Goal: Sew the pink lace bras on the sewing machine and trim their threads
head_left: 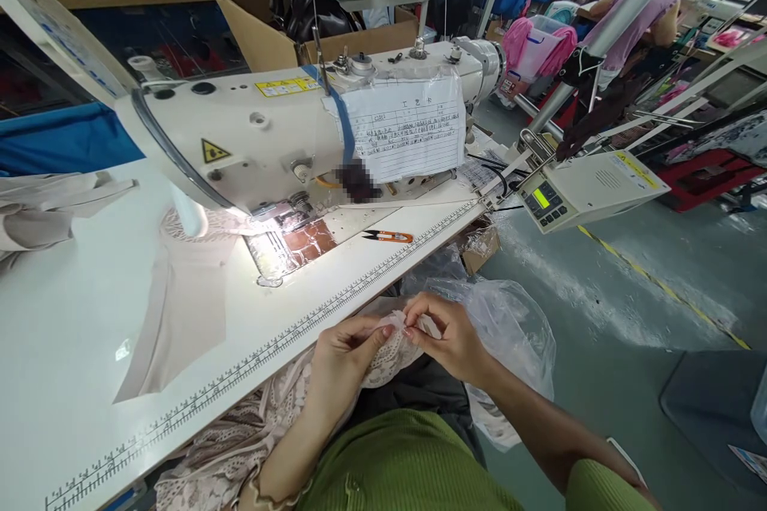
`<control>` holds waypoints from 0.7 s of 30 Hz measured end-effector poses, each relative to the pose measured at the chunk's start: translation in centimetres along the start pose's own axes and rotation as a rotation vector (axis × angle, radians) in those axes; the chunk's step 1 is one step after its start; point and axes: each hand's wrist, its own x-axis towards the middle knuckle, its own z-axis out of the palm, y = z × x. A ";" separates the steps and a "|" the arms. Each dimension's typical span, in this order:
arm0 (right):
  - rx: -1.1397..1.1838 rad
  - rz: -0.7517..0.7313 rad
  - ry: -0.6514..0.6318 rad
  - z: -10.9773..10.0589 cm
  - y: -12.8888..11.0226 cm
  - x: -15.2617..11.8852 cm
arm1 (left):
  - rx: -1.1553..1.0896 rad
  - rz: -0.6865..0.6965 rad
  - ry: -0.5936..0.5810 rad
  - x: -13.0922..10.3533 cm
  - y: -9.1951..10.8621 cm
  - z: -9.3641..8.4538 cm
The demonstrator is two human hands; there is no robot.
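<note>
Pale pink lace fabric (pixel 387 359) is held between both hands, just off the front edge of the sewing table. My left hand (pixel 344 359) pinches its upper edge between thumb and index finger. On the other side, my right hand (pixel 447 335) grips the same edge with thumb and fingertips, close to the left thumb. More lace (pixel 240 447) is heaped over the lap and below the table edge. A flat beige piece (pixel 185 311) with a lace end lies on the table, reaching to the lit needle area of the sewing machine (pixel 252 128).
Orange-handled thread snips (pixel 389 237) lie right of the needle plate. A ruler strip (pixel 288 339) follows the table's front edge. A clear plastic bag (pixel 509 335) hangs at the right, below a control box (pixel 590 188). A person in pink (pixel 641 24) is at the back right.
</note>
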 end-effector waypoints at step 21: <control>-0.009 0.021 0.057 0.4 0.7 -0.4 | -0.029 0.010 -0.014 0.6 -0.5 0.0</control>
